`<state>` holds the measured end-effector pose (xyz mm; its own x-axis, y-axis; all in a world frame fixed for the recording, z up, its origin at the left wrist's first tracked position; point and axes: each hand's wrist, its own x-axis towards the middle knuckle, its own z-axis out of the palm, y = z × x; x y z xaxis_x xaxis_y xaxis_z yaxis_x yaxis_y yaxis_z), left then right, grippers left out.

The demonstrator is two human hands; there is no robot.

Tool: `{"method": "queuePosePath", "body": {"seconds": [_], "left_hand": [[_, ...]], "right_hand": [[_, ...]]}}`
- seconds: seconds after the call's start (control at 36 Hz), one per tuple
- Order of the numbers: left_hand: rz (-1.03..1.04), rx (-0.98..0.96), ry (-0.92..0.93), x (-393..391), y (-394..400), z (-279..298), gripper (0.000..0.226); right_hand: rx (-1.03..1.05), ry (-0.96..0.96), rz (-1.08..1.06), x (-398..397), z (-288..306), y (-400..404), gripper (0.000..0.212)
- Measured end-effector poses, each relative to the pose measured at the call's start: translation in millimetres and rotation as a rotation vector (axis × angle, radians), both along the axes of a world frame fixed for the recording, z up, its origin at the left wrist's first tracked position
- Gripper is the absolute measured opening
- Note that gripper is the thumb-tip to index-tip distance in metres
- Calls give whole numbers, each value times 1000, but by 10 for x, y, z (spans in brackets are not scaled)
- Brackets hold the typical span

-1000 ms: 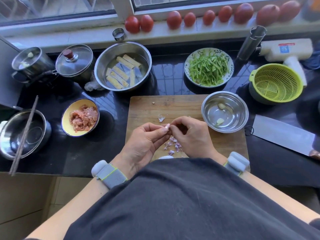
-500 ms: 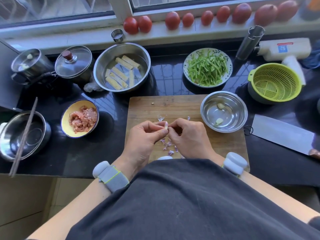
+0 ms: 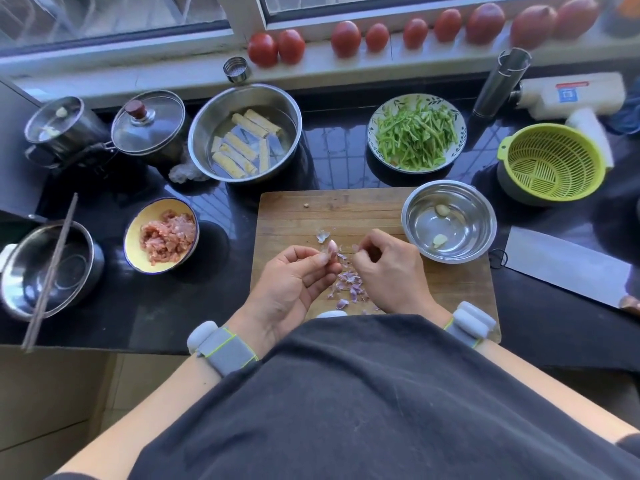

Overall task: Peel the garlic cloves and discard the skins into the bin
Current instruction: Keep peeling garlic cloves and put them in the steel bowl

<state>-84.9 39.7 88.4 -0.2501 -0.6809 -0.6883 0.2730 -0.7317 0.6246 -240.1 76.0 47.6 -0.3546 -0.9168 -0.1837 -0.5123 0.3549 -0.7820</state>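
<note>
Your left hand [image 3: 294,285] holds the garlic clove [image 3: 331,248] pinched at its fingertips above the cutting board [image 3: 346,209], on the near side of the board's middle. The clove's long axis runs roughly away from you and a little to the right, its pale tip free beyond the fingers [image 3: 320,259]. Your right hand [image 3: 388,268] sits just to the right of the clove, apart from it by a narrow gap, its fingers curled in and apparently pinching a scrap of skin at the thumb; that scrap is too small to be sure of. The right hand is the nearer free one for the next pull, so the remaining skin would likely come off toward the right, across the clove's length. The steel bowl [image 3: 481,233], on the board's far right corner, holds two peeled cloves [image 3: 440,240]. One loose heap of purple skins [image 3: 349,287] lies on the board between your hands and toward you, with one pale flake [image 3: 322,235] just beyond the clove. Another whitish thing [image 3: 331,313] shows at the board's near edge, half hidden by your shirt; what it is I cannot tell. One cleaver [image 3: 568,268] lies on the worktop [image 3: 214,299] right of the board. No bin is in view, so the skins are not yet discarded.
</note>
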Motion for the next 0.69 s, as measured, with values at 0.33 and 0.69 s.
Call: {"method": "queuePosePath", "body": {"seconds": [0.33,0.69], "left_hand": [[-67,-82,-192,-5,-8,-9,24],[-221,-258,-340,70,-9,-59,10]], "right_hand": [[243,52,140,-129,-60,-20,9],[-26,-270,282,2,148,-86,14]]}}
